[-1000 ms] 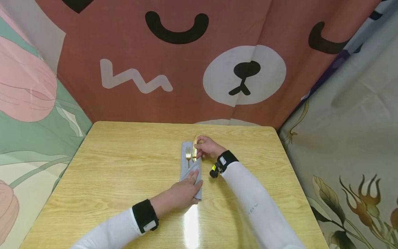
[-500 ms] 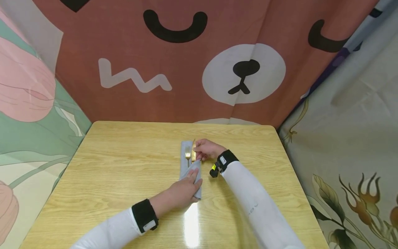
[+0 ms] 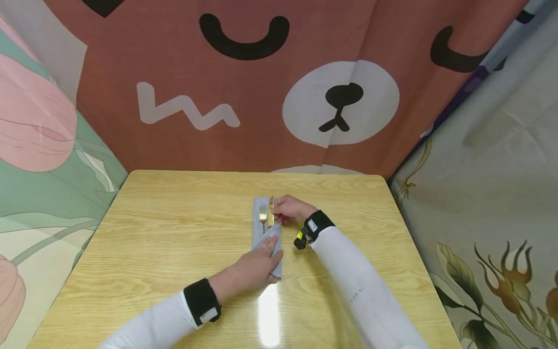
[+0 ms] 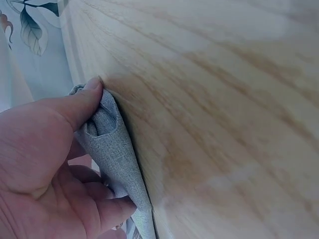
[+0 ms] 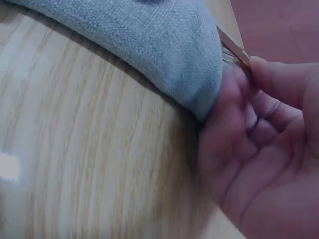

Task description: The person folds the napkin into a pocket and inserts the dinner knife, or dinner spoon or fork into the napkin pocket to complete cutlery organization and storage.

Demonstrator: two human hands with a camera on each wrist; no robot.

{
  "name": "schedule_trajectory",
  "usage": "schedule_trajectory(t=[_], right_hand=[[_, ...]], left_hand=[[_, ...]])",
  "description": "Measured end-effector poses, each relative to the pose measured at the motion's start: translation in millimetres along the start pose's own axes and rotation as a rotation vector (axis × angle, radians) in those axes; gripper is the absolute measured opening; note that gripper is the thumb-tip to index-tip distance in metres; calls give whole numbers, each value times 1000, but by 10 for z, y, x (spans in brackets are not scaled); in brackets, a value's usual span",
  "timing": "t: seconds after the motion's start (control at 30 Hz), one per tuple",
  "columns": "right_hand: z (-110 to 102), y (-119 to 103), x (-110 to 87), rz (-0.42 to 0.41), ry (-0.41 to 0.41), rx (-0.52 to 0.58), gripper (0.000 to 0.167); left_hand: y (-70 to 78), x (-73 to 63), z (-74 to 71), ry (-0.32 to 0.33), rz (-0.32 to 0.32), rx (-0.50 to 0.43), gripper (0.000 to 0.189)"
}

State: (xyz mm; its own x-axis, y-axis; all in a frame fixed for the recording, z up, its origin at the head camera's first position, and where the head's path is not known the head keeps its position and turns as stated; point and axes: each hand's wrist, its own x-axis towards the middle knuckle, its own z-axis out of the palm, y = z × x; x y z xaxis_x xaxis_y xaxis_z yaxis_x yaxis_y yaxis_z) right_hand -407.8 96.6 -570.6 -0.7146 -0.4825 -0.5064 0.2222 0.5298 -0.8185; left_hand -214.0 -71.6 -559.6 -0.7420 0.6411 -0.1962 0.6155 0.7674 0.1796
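A grey cloth napkin (image 3: 257, 235), folded into a long strip, lies on the wooden table in the head view. My left hand (image 3: 255, 267) holds its lower part, with thumb and fingers on either edge of the folded cloth (image 4: 112, 149) in the left wrist view. The gold fork (image 3: 263, 214) lies on the napkin, its handle tucked under a slanting fold. Beside it, to the right, stands the gold knife (image 3: 271, 219), its lower end hidden in the fold. My right hand (image 3: 293, 208) pinches the knife between thumb and fingers; the right wrist view shows the knife's edge (image 5: 234, 47) there.
The wooden table (image 3: 183, 218) stretches out on both sides of the napkin. A brown printed curtain (image 3: 244, 145) hangs behind its far edge, with patterned cloths at left and right. A bright light reflection (image 3: 268, 315) shows near the front.
My right hand has lowered the knife slightly toward me, deeper into the napkin fold, and the knife stands more in line with the fork. My left hand stays on the napkin.
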Motion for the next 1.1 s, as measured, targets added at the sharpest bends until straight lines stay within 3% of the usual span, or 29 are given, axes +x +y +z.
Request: schedule_trajectory(t=[0.13, 0.23, 0.6, 0.8, 1.1], right_hand=[[4, 8, -25, -113, 54, -192, 36], [27, -2, -39, -172, 51, -290, 39], [138, -89, -58, -149, 117, -582, 40], [196, -155, -72, -98, 141, -662, 40], [227, -182, -135, -87, 159, -663, 36]], left_hand=[[-15, -6, 14, 14, 8, 30, 77], [-29, -12, 24, 4, 5, 44, 77], [-54, -6, 10, -20, 16, 15, 78], [-73, 4, 22, -31, 16, 17, 78], [-85, 16, 52, -44, 11, 32, 78]])
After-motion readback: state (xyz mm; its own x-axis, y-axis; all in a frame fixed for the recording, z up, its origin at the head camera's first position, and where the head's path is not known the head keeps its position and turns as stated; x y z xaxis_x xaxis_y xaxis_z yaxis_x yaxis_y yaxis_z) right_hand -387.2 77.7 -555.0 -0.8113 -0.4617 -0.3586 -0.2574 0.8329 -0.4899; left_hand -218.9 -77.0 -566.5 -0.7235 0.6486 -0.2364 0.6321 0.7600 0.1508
